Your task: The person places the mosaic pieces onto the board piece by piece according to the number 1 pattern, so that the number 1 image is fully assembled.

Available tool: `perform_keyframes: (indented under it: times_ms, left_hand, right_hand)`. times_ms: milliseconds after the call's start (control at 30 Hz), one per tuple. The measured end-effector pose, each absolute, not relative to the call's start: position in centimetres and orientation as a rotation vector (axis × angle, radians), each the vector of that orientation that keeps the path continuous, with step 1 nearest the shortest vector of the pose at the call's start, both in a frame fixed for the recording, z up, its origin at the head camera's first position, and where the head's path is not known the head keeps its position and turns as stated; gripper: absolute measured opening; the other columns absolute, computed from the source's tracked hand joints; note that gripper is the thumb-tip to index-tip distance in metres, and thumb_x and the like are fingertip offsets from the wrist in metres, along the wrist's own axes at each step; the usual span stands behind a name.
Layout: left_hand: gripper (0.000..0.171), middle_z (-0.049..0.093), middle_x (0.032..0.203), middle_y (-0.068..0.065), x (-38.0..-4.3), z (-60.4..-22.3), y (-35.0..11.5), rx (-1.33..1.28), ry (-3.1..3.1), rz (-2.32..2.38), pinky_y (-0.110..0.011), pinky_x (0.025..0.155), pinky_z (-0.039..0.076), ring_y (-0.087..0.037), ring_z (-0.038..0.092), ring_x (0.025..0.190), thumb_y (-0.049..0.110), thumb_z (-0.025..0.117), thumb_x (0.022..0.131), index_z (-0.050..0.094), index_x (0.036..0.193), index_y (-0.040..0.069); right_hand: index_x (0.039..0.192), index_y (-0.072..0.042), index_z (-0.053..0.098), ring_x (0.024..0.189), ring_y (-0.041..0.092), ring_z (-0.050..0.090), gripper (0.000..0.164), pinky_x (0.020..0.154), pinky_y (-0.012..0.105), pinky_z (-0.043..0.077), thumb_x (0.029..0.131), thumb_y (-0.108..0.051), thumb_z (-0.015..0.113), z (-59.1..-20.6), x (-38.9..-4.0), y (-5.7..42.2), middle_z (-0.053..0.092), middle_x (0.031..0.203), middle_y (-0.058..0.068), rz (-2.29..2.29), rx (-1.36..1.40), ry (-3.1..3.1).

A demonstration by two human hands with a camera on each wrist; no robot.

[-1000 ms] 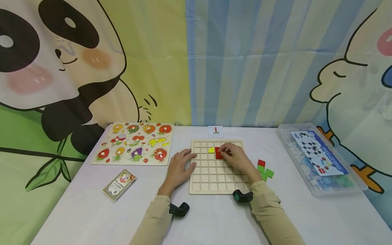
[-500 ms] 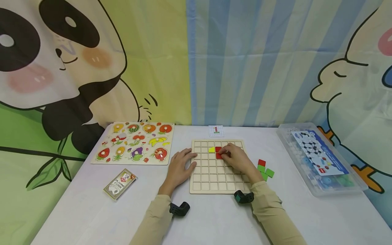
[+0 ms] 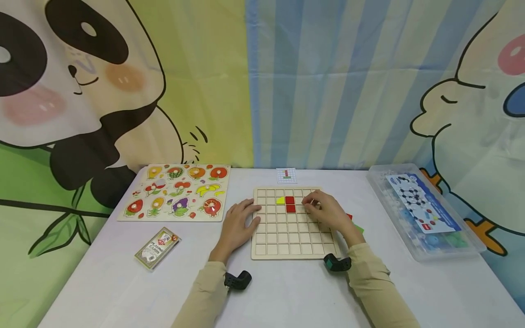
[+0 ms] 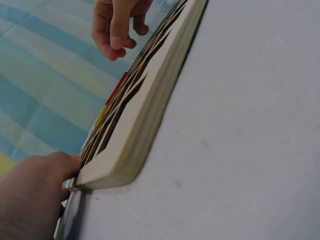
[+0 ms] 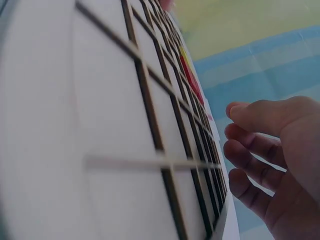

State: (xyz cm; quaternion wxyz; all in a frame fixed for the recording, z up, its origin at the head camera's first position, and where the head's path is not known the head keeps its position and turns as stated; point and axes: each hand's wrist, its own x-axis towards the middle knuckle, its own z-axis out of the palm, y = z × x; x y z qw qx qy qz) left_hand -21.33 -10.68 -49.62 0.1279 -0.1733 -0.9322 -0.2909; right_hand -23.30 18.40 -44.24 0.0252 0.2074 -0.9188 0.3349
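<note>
A wooden grid board (image 3: 283, 237) lies in the middle of the table. Two red square tiles (image 3: 290, 208) sit in its cells one below the other, with a yellow tile (image 3: 280, 200) left of the upper one. My left hand (image 3: 238, 228) rests at the board's left edge, thumb and fingertips touching the rim, as the left wrist view also shows. Over the board's right part hovers my right hand (image 3: 328, 212), to the right of the red tiles. In the right wrist view its fingers (image 5: 250, 155) are loosely bent, apart from the thumb, with nothing between them.
Behind the board lies a small pattern card (image 3: 286, 175). Loose tiles, a red one (image 3: 349, 216) and green (image 3: 359, 228), are partly hidden by the right arm. A fruit puzzle board (image 3: 176, 193) and a playing card box (image 3: 157, 248) lie left; a clear plastic case (image 3: 426, 212) stands right.
My right hand has let go of the lower red tile and moved right, baring both red tiles. The left hand stays at the board's edge.
</note>
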Motion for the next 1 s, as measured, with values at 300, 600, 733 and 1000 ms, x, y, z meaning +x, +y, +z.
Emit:
perform_keyframes:
  times_ms: [300,600,733,1000]
  left_hand:
    - [0.033,0.052,0.138,-0.007,-21.3,-49.5,-10.7,-0.520,-2.694,-0.852,-0.052,0.114,0.026,-0.025,0.044,0.133,0.030,0.062,0.090,0.064,0.121,0.020]
    - [0.033,0.052,0.138,-0.007,-21.2,-49.5,-10.7,-0.512,-2.690,-0.865,-0.052,0.113,0.026,-0.026,0.044,0.133,0.028,0.063,0.089,0.064,0.121,0.020]
    - [0.032,0.052,0.138,-0.007,-21.2,-49.5,-10.7,-0.515,-2.692,-0.866,-0.052,0.113,0.027,-0.026,0.044,0.133,0.028,0.063,0.089,0.064,0.120,0.020]
    - [0.032,0.052,0.138,-0.006,-21.2,-49.5,-10.5,-0.512,-2.695,-0.858,-0.052,0.113,0.027,-0.025,0.044,0.133,0.027,0.062,0.090,0.064,0.121,0.020]
  right_hand:
    - [0.102,-0.008,0.067,0.083,0.015,0.056,0.014,0.071,0.030,0.049,0.091,-0.015,0.062,-44.3,-22.5,21.5,0.062,0.095,0.003,0.968,0.595,-2.858]
    - [0.105,-0.009,0.066,0.085,0.016,0.057,0.016,0.071,0.029,0.050,0.092,-0.017,0.062,-44.5,-21.7,24.4,0.062,0.097,0.003,0.952,0.551,-2.876]
    - [0.106,-0.008,0.065,0.086,0.017,0.058,0.017,0.071,0.028,0.050,0.091,-0.017,0.062,-44.8,-21.3,25.6,0.062,0.096,0.004,0.936,0.500,-2.878]
    - [0.112,-0.004,0.063,0.092,0.023,0.058,0.023,0.077,0.038,0.050,0.091,-0.013,0.061,-44.7,-20.5,27.5,0.061,0.102,0.010,0.912,0.413,-2.928]
